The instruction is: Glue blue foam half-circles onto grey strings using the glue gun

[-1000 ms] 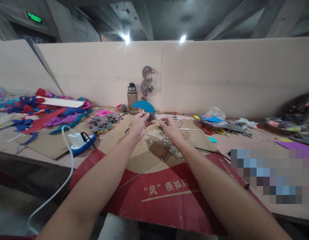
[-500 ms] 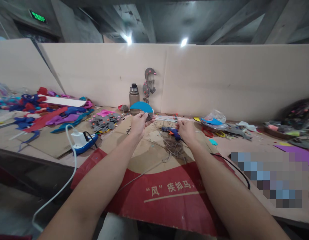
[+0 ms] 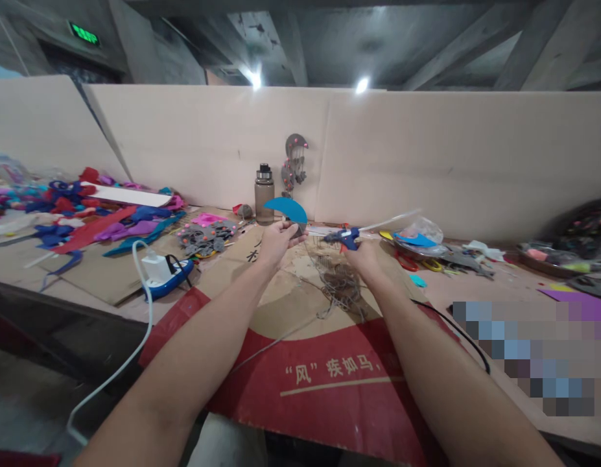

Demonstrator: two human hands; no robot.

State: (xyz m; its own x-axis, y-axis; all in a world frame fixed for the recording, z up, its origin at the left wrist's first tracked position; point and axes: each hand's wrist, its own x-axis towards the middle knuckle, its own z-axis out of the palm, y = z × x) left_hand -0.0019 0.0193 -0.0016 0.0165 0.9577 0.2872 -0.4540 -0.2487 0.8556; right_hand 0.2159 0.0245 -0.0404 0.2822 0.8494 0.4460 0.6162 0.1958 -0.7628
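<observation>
Partition point(image 3: 450, 155) seemingly apart from glue gun point(image 3: 349, 238)

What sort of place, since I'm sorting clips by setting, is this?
Probably a craft workshop: the right hand holds a glue gun, coloured cloth scraps lie heaped at the left, and a grey ornament shows against the pale board.

Pinkish tabletop point(image 3: 458, 280), printed cardboard point(image 3: 281, 314), upright bottle point(image 3: 264, 200), purple sheet point(image 3: 560, 295)
</observation>
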